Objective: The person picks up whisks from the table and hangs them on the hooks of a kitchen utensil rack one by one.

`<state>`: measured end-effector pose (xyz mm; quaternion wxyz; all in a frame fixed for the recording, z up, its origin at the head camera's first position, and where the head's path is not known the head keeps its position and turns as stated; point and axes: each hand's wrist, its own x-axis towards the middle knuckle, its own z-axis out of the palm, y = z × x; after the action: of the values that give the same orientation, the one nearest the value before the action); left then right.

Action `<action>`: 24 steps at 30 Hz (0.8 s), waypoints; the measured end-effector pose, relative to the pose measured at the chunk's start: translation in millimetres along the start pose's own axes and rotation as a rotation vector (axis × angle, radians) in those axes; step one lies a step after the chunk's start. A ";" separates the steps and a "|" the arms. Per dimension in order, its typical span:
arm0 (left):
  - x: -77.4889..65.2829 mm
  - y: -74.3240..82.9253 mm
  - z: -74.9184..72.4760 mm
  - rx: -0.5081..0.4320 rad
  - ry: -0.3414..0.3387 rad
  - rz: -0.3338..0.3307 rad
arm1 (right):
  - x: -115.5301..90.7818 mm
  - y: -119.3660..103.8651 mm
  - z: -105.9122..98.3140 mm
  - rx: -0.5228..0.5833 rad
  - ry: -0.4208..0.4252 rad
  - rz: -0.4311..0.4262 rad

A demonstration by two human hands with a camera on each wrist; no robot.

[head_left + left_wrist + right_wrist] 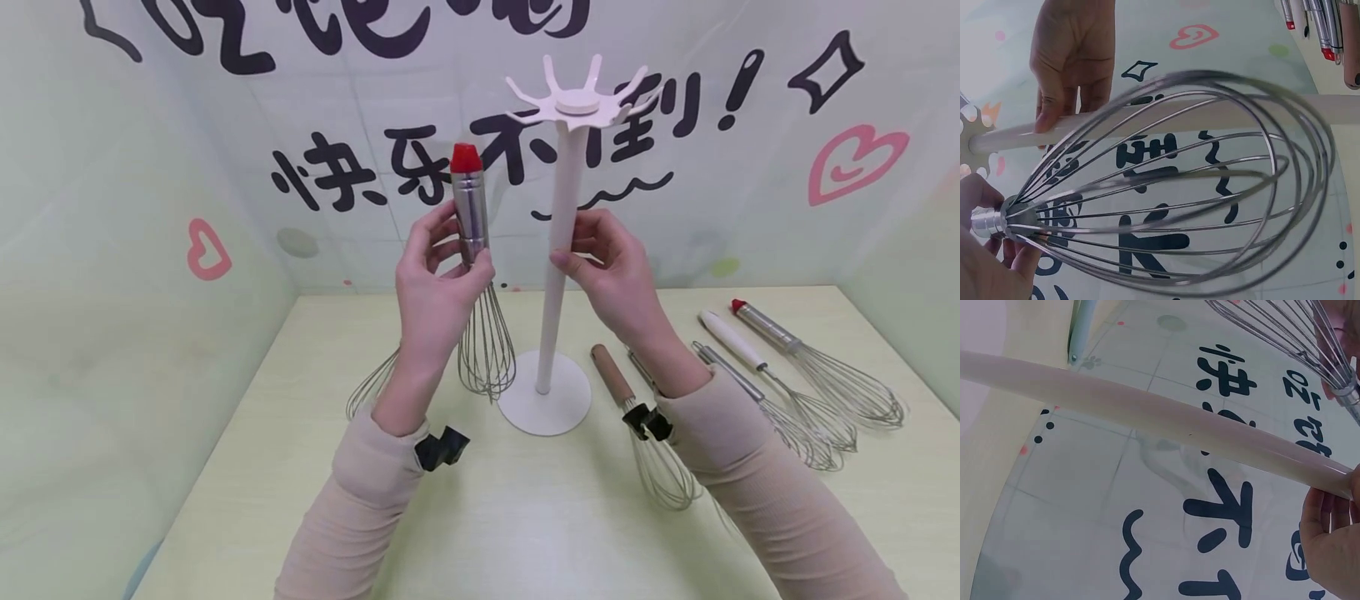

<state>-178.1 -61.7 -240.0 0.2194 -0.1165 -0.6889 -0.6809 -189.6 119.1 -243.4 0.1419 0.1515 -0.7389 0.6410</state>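
Note:
My left hand [442, 283] grips a metal-handled whisk [486, 350] with a red end cap, holding it upright with the cap up and the wires down. In the left wrist view the wire loops [1210, 181] fill the middle and partly cover the pole. My right hand [618, 275] pinches the pole of a white stand [567, 183] between thumb and fingers at mid-height. The stand's top [577, 104] is a ring of upturned hooks, with nothing hanging on them. The whisk is to the left of the pole, the two apart.
Several whisks lie at the right: a brown-handled whisk [613, 375], a white-handled whisk [731, 337] and a red-capped whisk [832, 371] among them. Another whisk [371, 387] is partly hidden behind the left forearm. A printed backdrop [405, 258] stands behind the table [510, 517].

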 end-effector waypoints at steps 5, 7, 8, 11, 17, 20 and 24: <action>-3.7 11.8 3.3 -0.016 -0.002 0.046 | -0.4 -1.2 0.2 -0.006 -0.001 -0.006; -4.6 15.0 3.9 -0.022 0.000 0.063 | -0.4 -1.4 0.3 -0.004 0.000 -0.005; -5.0 16.4 4.1 -0.026 0.001 0.071 | -0.4 -1.5 0.4 -0.004 0.001 -0.005; -6.8 20.0 4.3 -0.046 -0.003 0.088 | -0.7 -1.4 1.0 -0.005 0.004 -0.001; -10.5 25.4 5.5 -0.069 -0.025 0.113 | -2.4 -1.7 2.3 -0.012 0.008 -0.001; -11.2 27.2 6.0 -0.084 -0.030 0.122 | -3.9 -2.5 3.1 -0.015 0.011 -0.001; -10.4 28.1 6.3 -0.098 -0.032 0.130 | -5.8 -4.0 4.8 -0.013 0.016 0.000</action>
<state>-156.9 -52.7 -219.8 0.2461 -0.1825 -0.6492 -0.6962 -182.8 114.1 -242.8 0.1487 0.1455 -0.7419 0.6374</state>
